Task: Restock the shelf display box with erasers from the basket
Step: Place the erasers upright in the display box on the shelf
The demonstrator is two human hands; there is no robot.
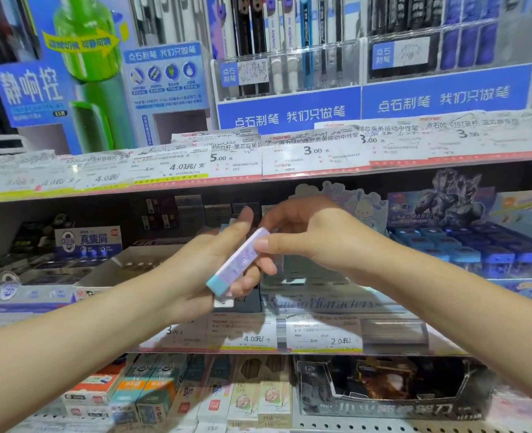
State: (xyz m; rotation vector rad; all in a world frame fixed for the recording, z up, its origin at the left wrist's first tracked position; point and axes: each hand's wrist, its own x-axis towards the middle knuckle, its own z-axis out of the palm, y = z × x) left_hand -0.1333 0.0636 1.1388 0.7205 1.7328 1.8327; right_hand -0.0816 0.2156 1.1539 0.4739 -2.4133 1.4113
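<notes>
Eraser (238, 264), lilac-sleeved with a teal end, tilts in mid-air before the middle shelf (289, 345). From the left, the left hand (208, 264) curls its grip around the lower half, steadying it. The right hand (305, 239) pinches the upper end, probably to guide it into the display box (317, 303) just behind. No basket is visible.

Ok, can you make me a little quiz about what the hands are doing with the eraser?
1. True or false: the eraser already lies in the display box.
2. Which hand pinches the eraser's upper end: A left hand, B right hand?
3. Fill in: the eraser's lower tip is coloured ____.

Key: 1 false, both hands hold it in front of the shelf. 2 B. 3 teal.
</notes>
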